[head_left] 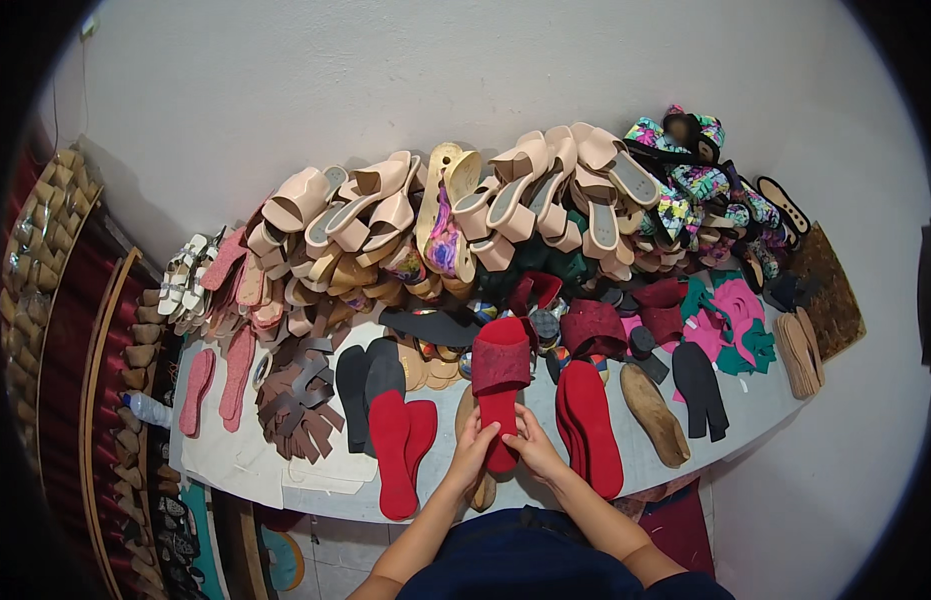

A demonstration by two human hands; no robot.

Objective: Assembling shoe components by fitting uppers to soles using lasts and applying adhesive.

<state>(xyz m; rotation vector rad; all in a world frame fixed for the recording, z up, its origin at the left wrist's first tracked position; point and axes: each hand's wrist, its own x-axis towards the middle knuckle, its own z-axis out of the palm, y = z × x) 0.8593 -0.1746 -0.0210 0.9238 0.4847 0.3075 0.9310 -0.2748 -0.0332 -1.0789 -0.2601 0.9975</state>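
A red slide sandal [500,362] with a wide dark-red patterned strap is held upright over the table's front edge, its heel toward me. My left hand [475,447] grips the left side of its heel, thumb on the footbed. On the other side my right hand [530,443] closes around the same heel, its thumb also on top. Under the sandal and partly hidden lies a tan wooden shoe last [466,408]. Red insoles [393,455] lie to the left, and a stack of red insoles [588,430] to the right.
Beige heeled slides [520,190] and floral sandals [685,190] pile up along the wall. Brown strips [303,400], black soles [368,390], another wooden last [653,412] and pink and green scraps [730,320] cover the table [315,490]. Shelves of lasts [135,355] stand at left.
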